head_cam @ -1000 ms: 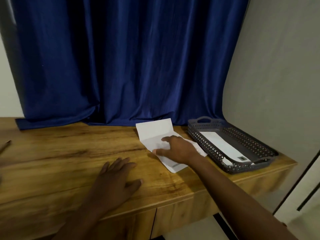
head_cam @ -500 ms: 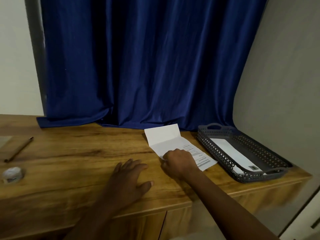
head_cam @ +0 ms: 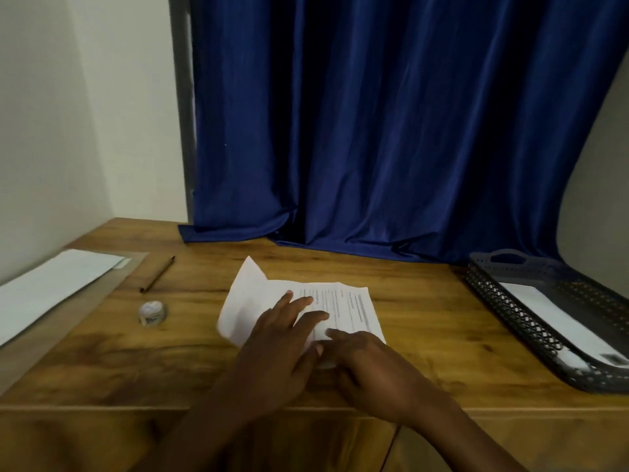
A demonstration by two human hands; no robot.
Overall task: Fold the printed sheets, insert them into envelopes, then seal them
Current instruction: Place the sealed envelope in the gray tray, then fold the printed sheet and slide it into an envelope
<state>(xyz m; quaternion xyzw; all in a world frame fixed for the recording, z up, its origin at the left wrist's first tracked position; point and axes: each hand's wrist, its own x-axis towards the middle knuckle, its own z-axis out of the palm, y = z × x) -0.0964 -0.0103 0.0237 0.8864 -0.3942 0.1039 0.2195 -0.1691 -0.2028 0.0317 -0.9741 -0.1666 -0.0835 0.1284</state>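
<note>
You are early in the job: the printed sheet (head_cam: 340, 304) is only part-folded, and nothing here has gone into an envelope or been sealed yet. It lies on the wooden bench (head_cam: 425, 342), just ahead of you, with its left panel lifted off the surface and its printed face up on the right. Your left hand (head_cam: 282, 345) rests flat on the middle of the sheet, fingers straight and pressing it down. Your right hand (head_cam: 371, 362) sits at the near edge with its fingers curled onto the paper; whether it pinches the edge or only presses, I cannot tell.

The sheet is white with lines of small text, lightly creased. Still to do: finish the fold, take an envelope (head_cam: 58, 287), probably from the pale stack at far left, insert and seal. The grey tray (head_cam: 503, 301) at right holds more paper.
</note>
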